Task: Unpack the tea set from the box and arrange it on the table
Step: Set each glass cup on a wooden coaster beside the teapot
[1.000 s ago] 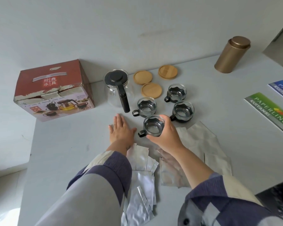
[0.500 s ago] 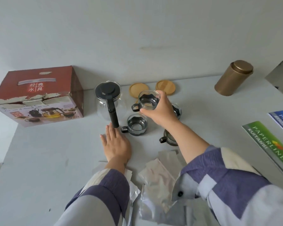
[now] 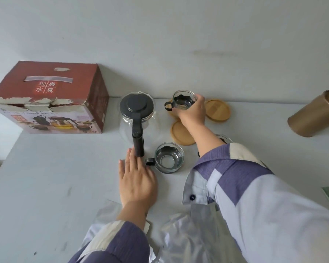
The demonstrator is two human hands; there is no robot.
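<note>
Head view shows the right hand [image 3: 192, 112] gripping a glass cup [image 3: 182, 100] by its side, over a wooden coaster [image 3: 173, 112] that is mostly hidden beneath it. I judge the step to be seating the cup on that coaster: lower it level, centre the base inside the wooden rim, then let go gently so glass does not knock. The left hand [image 3: 137, 179] lies flat and empty on the table [image 3: 46, 177], fingertips just beside the teapot [image 3: 138, 118] handle. Counted: one teapot, one box [image 3: 49, 97] well to its left, three coasters, one cup held, one cup [image 3: 169, 157] just right of the left hand, another partly hidden behind the right forearm.
</note>
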